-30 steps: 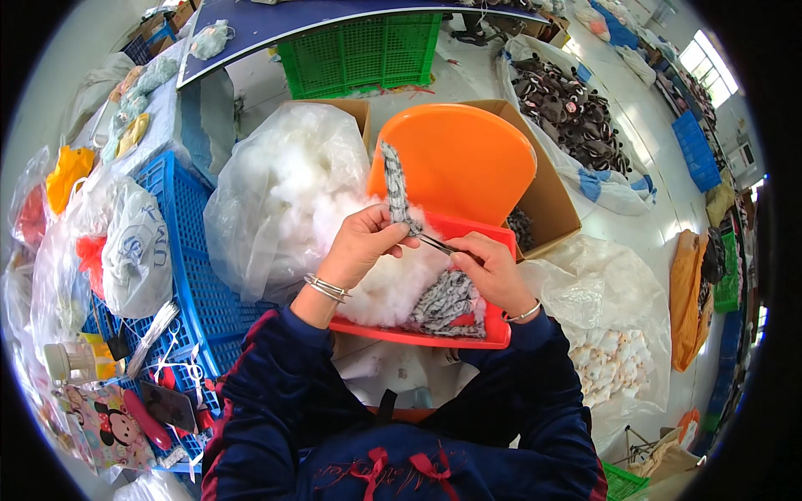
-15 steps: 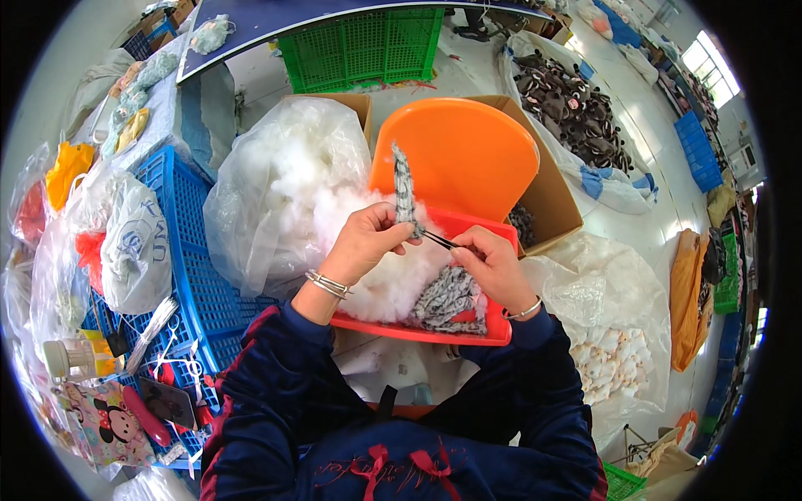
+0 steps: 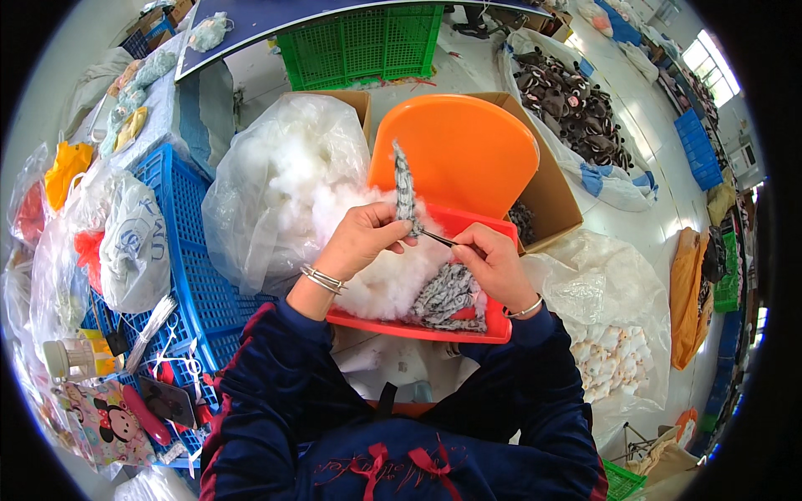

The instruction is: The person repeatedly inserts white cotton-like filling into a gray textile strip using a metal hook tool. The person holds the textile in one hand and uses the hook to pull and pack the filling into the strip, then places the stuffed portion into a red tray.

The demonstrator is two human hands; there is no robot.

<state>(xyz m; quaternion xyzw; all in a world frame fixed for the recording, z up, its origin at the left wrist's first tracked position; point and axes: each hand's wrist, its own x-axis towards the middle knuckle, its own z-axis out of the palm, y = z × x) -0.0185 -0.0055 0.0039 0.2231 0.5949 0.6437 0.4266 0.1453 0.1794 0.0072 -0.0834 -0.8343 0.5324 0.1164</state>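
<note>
Between the fingers of my left hand [image 3: 361, 238] is the lower end of a narrow grey furry fabric piece [image 3: 404, 185], which stands upright and tapers to a point. My right hand [image 3: 491, 260] pinches dark, thin tweezers [image 3: 438, 239]; their tips meet the lower end of the furry piece, and whether they are inside it I cannot tell. Beneath both hands is a red tray [image 3: 393, 331]. White fluffy stuffing [image 3: 388, 288] fills its left part, and a heap of similar grey furry pieces [image 3: 449, 299] lies at its right.
Behind the tray rises an orange chair back [image 3: 459, 154], with a cardboard box [image 3: 555, 209] beside it. A clear bag of stuffing [image 3: 280, 179] stands left, near a blue crate [image 3: 185, 259]. To the right is a plastic bag of pale pieces [image 3: 614, 355].
The tweezer prongs look closer together than before, and their tips are nearer the furry piece. Both hands stay in nearly the same place.
</note>
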